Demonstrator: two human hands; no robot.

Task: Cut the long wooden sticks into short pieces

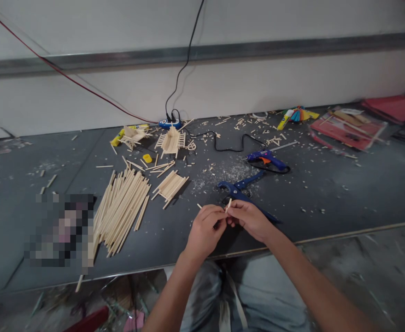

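Note:
My left hand [205, 228] and my right hand [249, 219] meet near the front edge of the dark table, fingers pinched together. A short pale wooden stick [229, 203] stands up between the right fingertips. Another stick's end [199, 206] pokes out past the left knuckles; most of it is hidden by the hand. Just beyond the right hand lies a blue plier-like cutter [238, 188], partly covered by that hand. To the left rests a small panel of sticks [171, 186], and farther left a pile of long wooden sticks [124, 212].
A blue glue gun [267, 159] lies behind the cutter, its cord running to a blue power strip [170, 123]. Stick models, including a chair-like one [172, 140], stand near the wall. Scraps surround a yellow cap [147, 158]. Red folders [347, 131] lie at right.

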